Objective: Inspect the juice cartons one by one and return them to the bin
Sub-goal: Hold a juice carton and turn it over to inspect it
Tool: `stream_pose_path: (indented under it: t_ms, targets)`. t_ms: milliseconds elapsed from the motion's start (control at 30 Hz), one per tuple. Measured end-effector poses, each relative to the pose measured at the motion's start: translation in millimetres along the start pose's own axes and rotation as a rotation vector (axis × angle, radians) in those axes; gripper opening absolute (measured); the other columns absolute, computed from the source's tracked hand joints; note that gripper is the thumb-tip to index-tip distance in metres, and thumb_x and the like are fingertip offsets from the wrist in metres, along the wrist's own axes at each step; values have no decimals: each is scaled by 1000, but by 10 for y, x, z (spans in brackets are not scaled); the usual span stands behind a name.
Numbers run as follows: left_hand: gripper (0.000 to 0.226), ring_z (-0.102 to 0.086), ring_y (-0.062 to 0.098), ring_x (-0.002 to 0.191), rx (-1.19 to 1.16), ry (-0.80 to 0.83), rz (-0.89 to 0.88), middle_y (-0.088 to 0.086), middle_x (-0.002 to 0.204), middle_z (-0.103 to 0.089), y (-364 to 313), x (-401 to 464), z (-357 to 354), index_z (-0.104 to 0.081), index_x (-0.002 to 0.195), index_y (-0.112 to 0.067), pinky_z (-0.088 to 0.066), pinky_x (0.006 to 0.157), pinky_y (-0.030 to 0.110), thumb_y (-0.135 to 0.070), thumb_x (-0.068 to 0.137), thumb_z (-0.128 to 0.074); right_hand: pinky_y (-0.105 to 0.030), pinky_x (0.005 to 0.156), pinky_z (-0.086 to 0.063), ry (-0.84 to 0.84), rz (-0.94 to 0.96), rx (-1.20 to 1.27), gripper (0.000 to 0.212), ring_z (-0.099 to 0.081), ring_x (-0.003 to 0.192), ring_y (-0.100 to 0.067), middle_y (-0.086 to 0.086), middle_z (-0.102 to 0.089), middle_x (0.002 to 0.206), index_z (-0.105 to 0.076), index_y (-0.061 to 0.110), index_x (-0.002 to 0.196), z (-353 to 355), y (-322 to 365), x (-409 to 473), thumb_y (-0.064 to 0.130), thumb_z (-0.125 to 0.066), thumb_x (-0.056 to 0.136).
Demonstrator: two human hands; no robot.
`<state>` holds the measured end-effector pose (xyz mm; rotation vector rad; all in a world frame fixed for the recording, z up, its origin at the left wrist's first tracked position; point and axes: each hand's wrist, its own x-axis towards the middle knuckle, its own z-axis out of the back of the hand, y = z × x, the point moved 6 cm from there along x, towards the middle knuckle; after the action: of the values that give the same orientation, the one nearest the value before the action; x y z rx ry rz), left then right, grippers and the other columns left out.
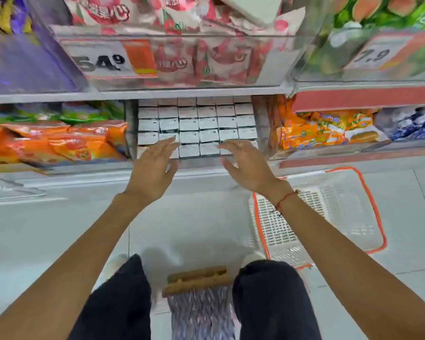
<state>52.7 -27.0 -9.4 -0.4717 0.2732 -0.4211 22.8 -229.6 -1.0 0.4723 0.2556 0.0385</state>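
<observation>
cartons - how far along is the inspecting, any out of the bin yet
Done: nothing shows it; the cartons sit packed in tidy rows in the bin. In hand: nothing; the left hand and right hand hover open over the front row. Left: whatever remains of lifting, checking and returning them.
</observation>
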Motion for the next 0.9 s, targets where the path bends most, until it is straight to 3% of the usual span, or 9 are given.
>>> stream_pose_path:
  t_ms: [167,233,400,633,900]
  targets:
    - [44,-35,27,143,262,-194,-97,6,153,-41,330,217,-609,-46,145,-17,-28,116,45,-34,104,-40,-43,118,-21,-179,135,-238,49,-27,145,-27,-2,-37,154,-41,24,146,-650,-270,397,44,-35,102]
    - [47,-39,28,141,297,-311,-135,6,150,-46,406,271,-668,-50,142,-17,-32,114,47,-38,103,-35,-45,117,-24,-324,174,-330,52,-31,144,-26,-1,-40,152,-42,27,145,-764,-349,456,50,-30,101]
    - [48,-47,26,136,350,-478,-198,4,144,-53,489,351,-744,-54,139,-21,-38,110,44,-42,102,-32,-45,109,-38,-576,283,-361,49,-47,134,-27,-2,-54,141,-55,24,136,-836,-414,519,50,-40,99]
    - [42,-58,20,120,446,-633,-164,-6,132,-61,585,380,-810,-62,129,-29,-52,77,34,-44,101,-35,-41,104,-44,-663,297,-393,46,-53,128,-24,2,-60,135,-60,27,131,-913,-444,573,52,-42,97]
    - [43,-59,21,119,471,-589,-143,-4,130,-62,577,382,-836,-62,129,-28,-54,72,36,-42,100,-34,-37,101,-43,-599,262,-403,50,-52,127,-22,6,-59,134,-59,32,130,-900,-444,590,57,-34,95]
